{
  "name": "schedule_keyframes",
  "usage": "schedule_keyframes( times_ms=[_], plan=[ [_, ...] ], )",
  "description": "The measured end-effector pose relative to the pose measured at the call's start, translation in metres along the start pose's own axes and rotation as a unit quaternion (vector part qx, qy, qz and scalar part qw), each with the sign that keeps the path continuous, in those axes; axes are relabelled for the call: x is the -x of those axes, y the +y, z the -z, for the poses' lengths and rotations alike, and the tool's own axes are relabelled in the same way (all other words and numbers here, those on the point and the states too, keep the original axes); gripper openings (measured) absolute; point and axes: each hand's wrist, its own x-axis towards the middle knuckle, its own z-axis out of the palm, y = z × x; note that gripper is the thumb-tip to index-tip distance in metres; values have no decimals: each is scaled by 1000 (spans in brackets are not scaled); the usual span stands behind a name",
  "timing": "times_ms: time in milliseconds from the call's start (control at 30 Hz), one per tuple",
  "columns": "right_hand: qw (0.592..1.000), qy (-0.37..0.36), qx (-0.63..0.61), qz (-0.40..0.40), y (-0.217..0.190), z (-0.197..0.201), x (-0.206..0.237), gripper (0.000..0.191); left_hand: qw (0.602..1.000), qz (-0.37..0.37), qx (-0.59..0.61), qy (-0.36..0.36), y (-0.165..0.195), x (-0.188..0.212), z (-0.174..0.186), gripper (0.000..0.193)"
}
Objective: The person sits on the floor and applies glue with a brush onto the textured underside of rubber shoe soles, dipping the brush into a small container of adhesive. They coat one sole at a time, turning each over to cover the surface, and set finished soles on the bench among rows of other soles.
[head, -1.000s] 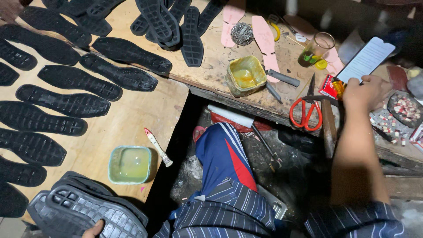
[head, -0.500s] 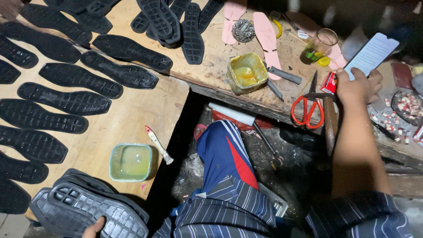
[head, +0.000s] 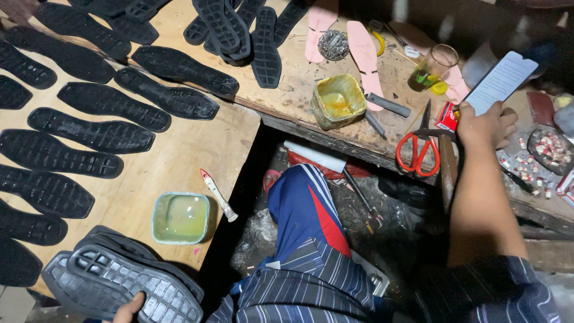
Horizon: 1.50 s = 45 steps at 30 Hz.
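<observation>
My right hand [head: 481, 122] holds a smartphone [head: 501, 81] far right over the workbench [head: 287, 72], fingers wrapped around its lower end, just beside the red scissors [head: 418, 149]. My left hand [head: 128, 308] grips the black shoe sole [head: 119, 281] near left, its fingers mostly hidden.

A single head-worn camera looks steeply down from above the person's lap, close over the wooden workbench [head: 179, 149] (only one view, so nothing is shared). The bench fills the left and top of the frame; the person's knee sits just below its inner corner, centre frame.
</observation>
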Motion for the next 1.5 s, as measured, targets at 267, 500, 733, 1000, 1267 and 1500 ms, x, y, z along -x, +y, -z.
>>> schedule_keyframes(
  times_ms=[267, 500, 733, 1000, 1267, 1500],
  plan=[
    [999, 8, -22, 37, -9, 5, 15, 33, 1000, 8, 1, 2, 9, 0, -9, 64],
    [994, 96, 9, 43, 12, 11, 13, 17, 1000, 1, -1, 3, 12, 5, -10, 65],
    [991, 107, -9, 76, 18, 14, 16, 24, 996, 78, 0, -35, 8, -9, -5, 57],
    [980, 146, 0, 134, 21, 9, 5, 21, 999, -44, -8, -13, 1, 4, 2, 63],
    [867, -87, -464, 162, -27, 8, 115, 11, 996, -75, 39, 20, -7, 9, 12, 66],
    [801, -419, -366, 223, -73, 7, 303, 17, 991, -111, 67, -21, 4, 28, 1, 49]
  ],
)
